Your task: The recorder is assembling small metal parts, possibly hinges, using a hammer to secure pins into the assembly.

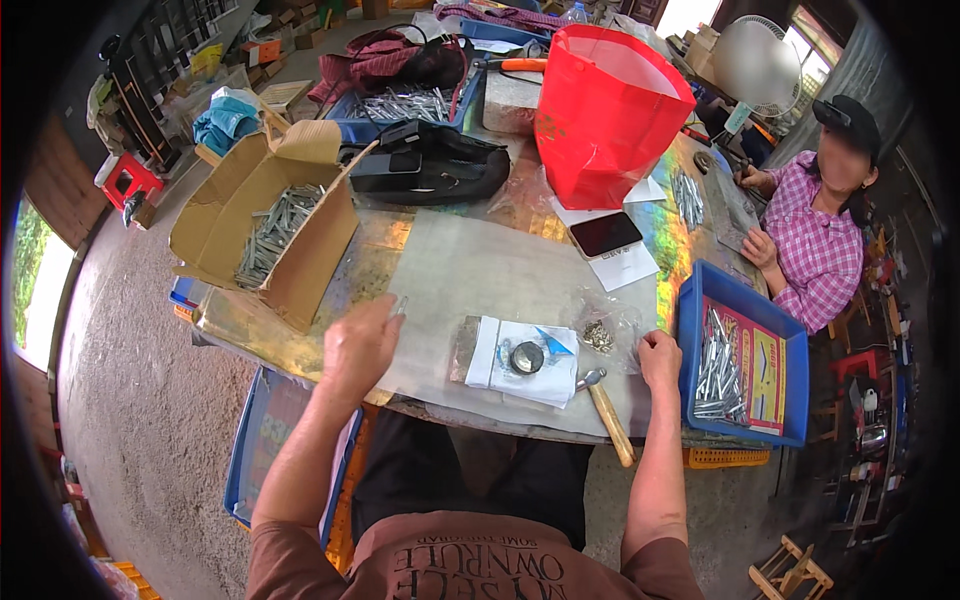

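My left hand (pixel 360 345) is closed, holding a slim silvery metal piece (pixel 400 306) over the table's left front part. My right hand (pixel 660 358) is curled shut at the edge of a clear plastic bag (pixel 622 318) with small brass-coloured parts (pixel 598 336); what its fingers pinch, if anything, I cannot make out. Between my hands, a small round dark-topped piece (pixel 526 358) sits on a stack of white paper (pixel 505 385) with a blue mark. Right of the stack lies a hammer (pixel 608 420), its wooden handle over the table's front edge.
An open cardboard box (pixel 320 260) of metal pieces stands left; a blue tray (pixel 800 400) of similar pieces is right. Further back are a red bag (pixel 605 120), a phone (pixel 606 234) and a black bag (pixel 450 170). Across the right side sits a person (pixel 825 215) in a checked shirt.
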Demonstrator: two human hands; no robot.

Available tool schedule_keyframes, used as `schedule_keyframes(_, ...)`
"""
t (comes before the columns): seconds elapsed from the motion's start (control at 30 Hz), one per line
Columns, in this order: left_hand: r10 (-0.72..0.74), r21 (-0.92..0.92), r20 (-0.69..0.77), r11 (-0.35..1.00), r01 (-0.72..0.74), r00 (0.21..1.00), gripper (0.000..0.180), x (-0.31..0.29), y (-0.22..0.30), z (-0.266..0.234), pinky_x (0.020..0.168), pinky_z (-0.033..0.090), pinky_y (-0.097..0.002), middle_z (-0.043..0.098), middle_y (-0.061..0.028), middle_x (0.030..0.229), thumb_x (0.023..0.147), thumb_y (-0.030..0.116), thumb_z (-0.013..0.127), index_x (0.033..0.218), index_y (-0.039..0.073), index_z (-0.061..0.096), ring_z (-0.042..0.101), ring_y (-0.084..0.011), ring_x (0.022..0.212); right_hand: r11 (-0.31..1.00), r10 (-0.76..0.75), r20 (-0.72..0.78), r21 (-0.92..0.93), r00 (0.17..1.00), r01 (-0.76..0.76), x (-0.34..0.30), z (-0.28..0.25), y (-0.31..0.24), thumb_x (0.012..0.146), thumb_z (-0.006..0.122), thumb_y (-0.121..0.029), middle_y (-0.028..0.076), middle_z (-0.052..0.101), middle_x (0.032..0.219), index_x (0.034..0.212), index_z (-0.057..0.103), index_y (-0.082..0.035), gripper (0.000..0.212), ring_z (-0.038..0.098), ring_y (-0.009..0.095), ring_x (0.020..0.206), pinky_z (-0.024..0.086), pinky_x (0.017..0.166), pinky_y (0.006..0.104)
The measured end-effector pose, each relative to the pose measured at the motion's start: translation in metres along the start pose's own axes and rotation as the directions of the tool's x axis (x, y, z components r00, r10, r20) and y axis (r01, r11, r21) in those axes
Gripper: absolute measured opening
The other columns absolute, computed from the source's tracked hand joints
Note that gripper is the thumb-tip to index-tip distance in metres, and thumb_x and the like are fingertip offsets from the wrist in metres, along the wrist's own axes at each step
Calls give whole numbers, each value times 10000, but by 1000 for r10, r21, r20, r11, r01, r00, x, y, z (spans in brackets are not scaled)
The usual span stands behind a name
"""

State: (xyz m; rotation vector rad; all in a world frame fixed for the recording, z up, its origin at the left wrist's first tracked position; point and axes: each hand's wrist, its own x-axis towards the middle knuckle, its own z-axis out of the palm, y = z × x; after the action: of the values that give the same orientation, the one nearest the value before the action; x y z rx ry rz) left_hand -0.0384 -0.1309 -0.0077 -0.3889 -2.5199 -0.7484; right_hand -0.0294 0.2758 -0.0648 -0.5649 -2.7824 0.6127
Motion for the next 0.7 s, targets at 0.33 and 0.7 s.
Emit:
schedule_keyframes(0.33, -56, 4, -481, 998, 66, 875, 109, 72, -29, -120, 592, 443, -247, 598, -90, 753, 784, 65, 550, 865, 10, 598, 552, -133, 624, 999, -1, -45, 48, 999, 3, -5, -3, 1, 725, 557, -167, 186, 604, 764, 769, 597, 0, 178, 574, 358, 749, 437, 682, 412)
schedule_keyframes(0.7, -286, 366, 638, 929, 45, 715, 256, 102, -112, -98, 713, 452, -348, 610, -177, 879, 706, 166, 587, 929, 40, 608, 584, -299, 835, 992, -84, -171, 78, 982, 99, -10, 0, 10, 755, 508, -104, 189, 561, 816, 828, 556, 8, 142, 526, 348, 805, 407, 728, 409)
